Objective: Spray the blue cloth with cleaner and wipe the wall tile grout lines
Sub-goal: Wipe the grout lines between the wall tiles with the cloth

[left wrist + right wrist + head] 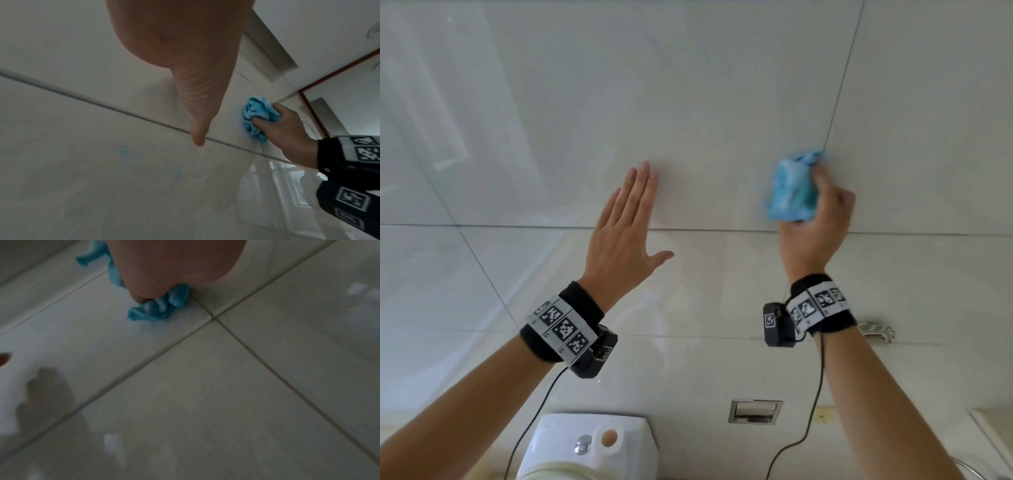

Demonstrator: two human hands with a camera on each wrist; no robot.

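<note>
My right hand (818, 205) grips a bunched blue cloth (792, 188) and presses it against the pale tiled wall, beside the vertical grout line (840, 89) and just above the horizontal grout line (722, 230). The cloth (257, 113) also shows in the left wrist view, held in the right hand (287, 128). In the right wrist view the cloth (160, 308) sits close to the crossing of two grout lines (214, 318). My left hand (626, 222) lies flat on the wall with straight fingers, to the left of the cloth, holding nothing. No spray bottle is in view.
A white toilet cistern (589, 445) with a chrome flush button stands below the left arm. A recessed metal paper holder (755, 411) is set in the wall lower right. A small fitting (876, 330) sits on the wall by the right wrist. Cables hang from both wristbands.
</note>
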